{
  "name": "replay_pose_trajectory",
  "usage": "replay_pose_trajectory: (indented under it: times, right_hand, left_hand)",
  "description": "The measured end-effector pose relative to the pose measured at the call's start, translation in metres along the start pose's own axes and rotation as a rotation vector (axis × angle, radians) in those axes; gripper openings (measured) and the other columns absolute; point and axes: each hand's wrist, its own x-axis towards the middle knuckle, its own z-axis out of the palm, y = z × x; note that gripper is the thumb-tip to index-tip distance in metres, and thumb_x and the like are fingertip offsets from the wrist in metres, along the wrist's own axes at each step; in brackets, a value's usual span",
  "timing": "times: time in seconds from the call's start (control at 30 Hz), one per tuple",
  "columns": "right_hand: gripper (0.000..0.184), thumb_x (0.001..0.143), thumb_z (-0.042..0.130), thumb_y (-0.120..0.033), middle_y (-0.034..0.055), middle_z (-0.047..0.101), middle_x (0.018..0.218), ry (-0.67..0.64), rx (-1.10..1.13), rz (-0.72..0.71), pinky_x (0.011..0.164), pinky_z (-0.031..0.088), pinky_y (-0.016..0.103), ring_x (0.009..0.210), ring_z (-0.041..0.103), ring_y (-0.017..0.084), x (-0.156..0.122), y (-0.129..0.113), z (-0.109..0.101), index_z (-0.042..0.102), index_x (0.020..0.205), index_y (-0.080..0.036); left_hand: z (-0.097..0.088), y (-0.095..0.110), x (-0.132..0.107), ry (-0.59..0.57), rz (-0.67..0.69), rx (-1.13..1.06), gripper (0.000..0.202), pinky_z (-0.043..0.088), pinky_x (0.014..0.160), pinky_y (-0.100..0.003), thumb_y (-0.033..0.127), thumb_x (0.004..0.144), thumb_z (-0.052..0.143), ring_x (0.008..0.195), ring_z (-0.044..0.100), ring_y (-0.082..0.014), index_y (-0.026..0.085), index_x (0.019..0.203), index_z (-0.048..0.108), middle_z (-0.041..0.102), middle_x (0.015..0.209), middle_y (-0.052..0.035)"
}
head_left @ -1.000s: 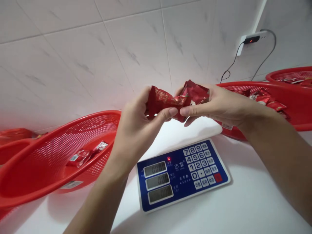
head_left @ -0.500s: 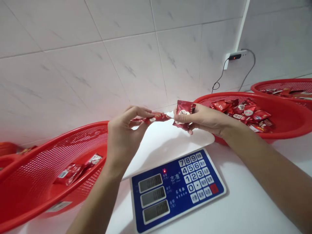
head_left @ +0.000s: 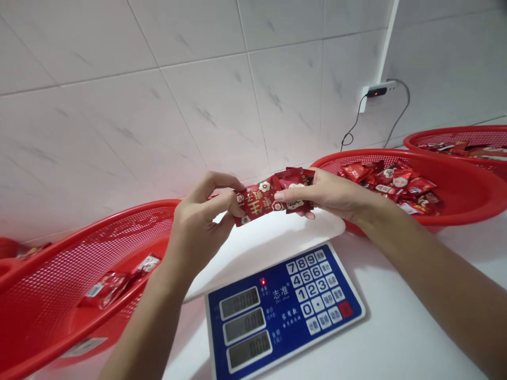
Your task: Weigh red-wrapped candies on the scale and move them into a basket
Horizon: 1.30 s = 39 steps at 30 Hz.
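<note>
two packets (head_left: 258, 202), seemingly, pinched: left hand (head_left: 198, 221), right hand (head_left: 332, 193)

Both forearms (head_left: 146, 327) are reaching forward and converging. The left hand (head_left: 198, 221) is pinching with thumb and forefinger; the right hand (head_left: 336, 194) is pinching likewise, directly opposite it

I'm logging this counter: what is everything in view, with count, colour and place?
flowered packet: one, red, held by both hands
dark packet: one, dark red, right hand
loose packets: many, red, right basket
left basket: one, red, left of scale
right basket: one, red, right of scale
far basket: one, red, far right
scale: one, blue and white, counter
plug: one, white, wall
left hand: one, bare, on flowered packet
right hand: one, bare, on both packets
</note>
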Motion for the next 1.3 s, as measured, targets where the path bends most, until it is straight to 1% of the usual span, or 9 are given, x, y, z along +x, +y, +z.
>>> replay_pose_trajectory:
  times: [0.2,0.33,0.53,0.6,0.67,0.8,0.93,1.03,1.3]
  right_hand:
    - [0.027,0.071,0.092,-0.028,0.0021,0.062,0.068,0.094,-0.066,0.084,0.043,0.04,0.02,0.057,0.053,0.01,0.002,0.0,0.0,0.068,0.076,-0.017]
    - [0.029,0.072,0.093,-0.031,0.0055,0.066,0.072,0.187,-0.091,0.098,0.043,0.041,0.021,0.063,0.057,0.013,0.005,0.004,-0.007,0.067,0.072,-0.019]
    - [0.026,0.079,0.089,-0.026,0.0035,0.061,0.078,0.23,0.032,0.107,0.059,0.053,0.023,0.071,0.06,0.013,0.004,-0.001,-0.01,0.065,0.077,-0.016]
    - [0.018,0.084,0.084,-0.022,0.0063,0.065,0.085,0.239,0.039,0.091,0.068,0.059,0.026,0.076,0.063,0.014,0.001,-0.007,-0.007,0.067,0.083,-0.015]
    - [0.013,0.086,0.081,-0.02,0.0083,0.068,0.092,0.255,0.044,0.036,0.076,0.063,0.031,0.083,0.066,0.017,-0.002,-0.011,-0.005,0.069,0.088,-0.015]
    - [0.02,0.081,0.087,-0.022,0.0067,0.065,0.089,0.289,0.044,-0.074,0.08,0.067,0.037,0.089,0.07,0.021,-0.003,-0.013,-0.004,0.069,0.089,-0.016]
    - [0.016,0.086,0.083,-0.021,0.0062,0.066,0.09,0.322,0.051,-0.115,0.076,0.068,0.035,0.088,0.072,0.02,-0.002,-0.01,-0.005,0.069,0.089,-0.016]
    - [0.011,0.088,0.08,-0.019,0.0067,0.068,0.09,0.32,0.061,-0.116,0.074,0.067,0.031,0.083,0.073,0.018,-0.002,-0.01,-0.006,0.07,0.089,-0.015]
    - [0.035,0.068,0.098,-0.028,0.0062,0.073,0.09,0.262,0.083,-0.136,0.071,0.067,0.032,0.085,0.075,0.021,-0.004,-0.01,-0.004,0.072,0.088,-0.015]
  left_hand:
    - [0.002,0.001,0.0,-0.014,-0.03,-0.011,0.025,0.056,0.067,-0.031,0.001,0.082,0.061,0.086,0.068,-0.0185,0.022,0.068,0.062,0.068,0.098,-0.0041]
    - [0.003,-0.006,-0.003,-0.011,-0.128,-0.055,0.021,0.061,0.075,-0.031,0.002,0.08,0.059,0.089,0.068,-0.0176,0.021,0.071,0.062,0.067,0.099,-0.0047]
    - [-0.011,-0.028,-0.005,-0.422,-0.258,-0.059,0.022,0.059,0.068,-0.029,0.015,0.084,0.05,0.083,0.072,-0.0188,0.022,0.072,0.067,0.075,0.098,-0.0067]
    - [-0.018,-0.031,-0.004,-0.37,-0.276,-0.012,0.024,0.055,0.065,-0.029,0.013,0.082,0.048,0.082,0.072,-0.0185,0.022,0.066,0.063,0.078,0.096,-0.0053]
    - [-0.024,-0.027,-0.002,-0.235,-0.312,-0.055,0.022,0.056,0.069,-0.028,0.011,0.08,0.051,0.085,0.072,-0.0173,0.022,0.064,0.061,0.078,0.093,-0.0023]
    - [-0.031,-0.013,0.003,-0.026,-0.404,-0.184,0.021,0.058,0.078,-0.028,0.005,0.078,0.059,0.092,0.071,-0.0148,0.022,0.066,0.063,0.076,0.089,0.0033]
    - [-0.031,-0.006,0.004,0.013,-0.406,-0.214,0.023,0.058,0.071,-0.028,0.004,0.078,0.063,0.09,0.071,-0.0148,0.023,0.066,0.065,0.075,0.086,0.0039]
    - [-0.031,-0.007,0.003,0.023,-0.406,-0.218,0.022,0.061,0.075,-0.03,0.007,0.08,0.065,0.091,0.072,-0.015,0.025,0.067,0.066,0.074,0.085,0.0036]
    - [-0.026,-0.003,0.004,0.05,-0.442,-0.235,0.022,0.063,0.083,-0.031,0.009,0.082,0.068,0.092,0.074,-0.0166,0.025,0.068,0.067,0.076,0.085,0.0023]
